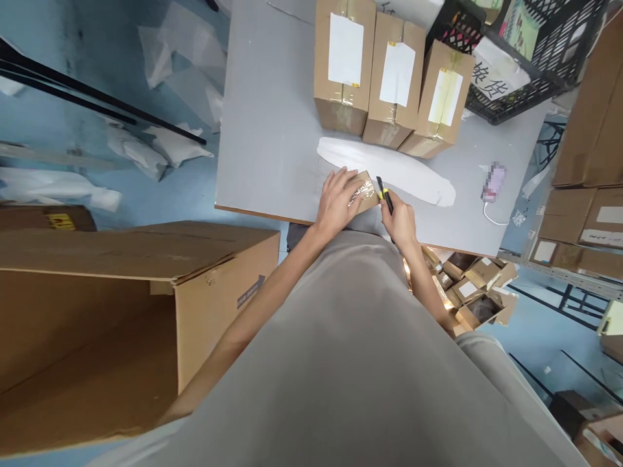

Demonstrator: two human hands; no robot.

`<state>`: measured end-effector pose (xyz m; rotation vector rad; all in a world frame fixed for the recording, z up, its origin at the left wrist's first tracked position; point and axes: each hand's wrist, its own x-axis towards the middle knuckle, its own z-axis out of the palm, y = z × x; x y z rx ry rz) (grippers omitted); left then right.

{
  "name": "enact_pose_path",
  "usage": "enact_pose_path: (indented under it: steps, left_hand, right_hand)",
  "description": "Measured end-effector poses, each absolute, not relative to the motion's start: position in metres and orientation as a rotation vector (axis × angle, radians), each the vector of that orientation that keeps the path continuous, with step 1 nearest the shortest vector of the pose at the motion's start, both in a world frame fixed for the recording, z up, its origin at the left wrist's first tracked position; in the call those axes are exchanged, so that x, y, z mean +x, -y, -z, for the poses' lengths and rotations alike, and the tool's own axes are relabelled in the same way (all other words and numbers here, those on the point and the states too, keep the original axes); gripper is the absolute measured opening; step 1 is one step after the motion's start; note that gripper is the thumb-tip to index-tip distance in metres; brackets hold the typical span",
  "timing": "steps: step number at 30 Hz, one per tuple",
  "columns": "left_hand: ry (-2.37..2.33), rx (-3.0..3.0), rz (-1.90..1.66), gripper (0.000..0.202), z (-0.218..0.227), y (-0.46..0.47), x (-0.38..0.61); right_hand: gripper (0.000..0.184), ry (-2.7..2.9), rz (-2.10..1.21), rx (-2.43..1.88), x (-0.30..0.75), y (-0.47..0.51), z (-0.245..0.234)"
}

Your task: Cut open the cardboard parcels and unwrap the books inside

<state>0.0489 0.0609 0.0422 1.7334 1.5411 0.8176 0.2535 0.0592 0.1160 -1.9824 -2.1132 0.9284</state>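
small box (366,189): matt brown cardboard, with glossy, crinkled clear film across its top
cutter (384,194): smooth black and yellow plastic
table (263,130): pale grey top, matt and smooth; wood-coloured edge
three cartons (389,123): matt brown cardboard, shiny clear tape, white paper labels
crate (535,91): black plastic lattice, dull sheen
large carton (97,311): corrugated cardboard, matt, slightly rough
white sheet (413,175): smooth, matt; paper or plastic, cannot tell
floor (160,201): blue, smooth

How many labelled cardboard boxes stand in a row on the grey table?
3: the left box, the middle box beside it, and the right box, next to the black crate. None seems hidden behind them.
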Motion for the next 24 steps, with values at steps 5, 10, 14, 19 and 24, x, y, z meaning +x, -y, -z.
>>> enact_pose_path:
  steps: [5,10,14,19,24]
  left_hand:
    - [-1.421,1.860,-0.709,0.034,-0.024,-0.059,0.055]
    - [-1.417,1.848,-0.762,0.035,-0.013,-0.058,0.053]
    - [-1.412,1.853,-0.785,0.036,-0.010,-0.058,0.054]
    - [-1.399,1.857,-0.795,0.036,-0.009,-0.057,0.053]
    - [-1.395,1.848,-0.792,0.037,-0.009,-0.056,0.053]
  right_hand:
    - [0.044,2.192,-0.924,-1.971,0.244,-0.044,-0.113]
    - [0.050,2.275,-0.833,-2.174,0.231,-0.039,-0.122]
    - [0.052,2.321,-0.831,-2.308,0.222,-0.041,-0.130]
    - [0.052,2.319,-0.826,-2.458,0.205,-0.043,-0.141]
    - [0.049,2.280,-0.824,-2.596,0.190,-0.045,-0.152]
